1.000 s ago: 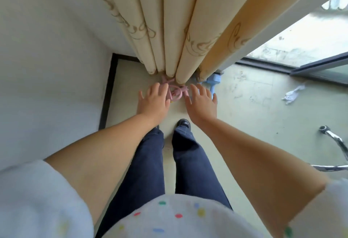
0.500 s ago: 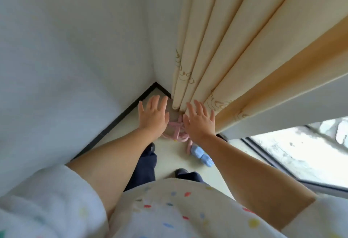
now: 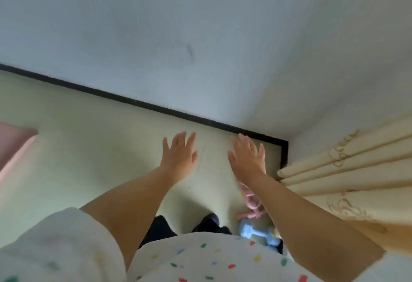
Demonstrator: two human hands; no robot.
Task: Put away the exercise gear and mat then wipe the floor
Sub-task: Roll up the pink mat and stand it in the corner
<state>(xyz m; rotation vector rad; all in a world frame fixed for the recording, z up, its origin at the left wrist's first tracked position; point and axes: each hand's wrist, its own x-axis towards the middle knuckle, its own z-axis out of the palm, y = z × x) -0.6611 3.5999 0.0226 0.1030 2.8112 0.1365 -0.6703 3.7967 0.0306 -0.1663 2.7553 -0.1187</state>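
My left hand (image 3: 179, 155) and my right hand (image 3: 248, 159) hover over the pale floor with fingers spread and nothing in them. Below my right forearm, a pink looped resistance band (image 3: 250, 203) lies on the floor near the room corner, partly hidden by the arm. A light blue dumbbell (image 3: 256, 232) lies just beside it, close to my right shoe. The corner of a pink mat (image 3: 13, 145) shows at the left edge of the view.
A white wall with a black skirting board (image 3: 156, 105) runs across ahead and meets the corner at the right. Cream curtains (image 3: 347, 174) hang on the right, down to the floor. My dark shoes (image 3: 209, 221) stand on pale floor.
My view has swung left, away from the curtain corner. Both hands have lifted off the pink band, which now lies behind them by the dumbbell. The pink mat has come into view.
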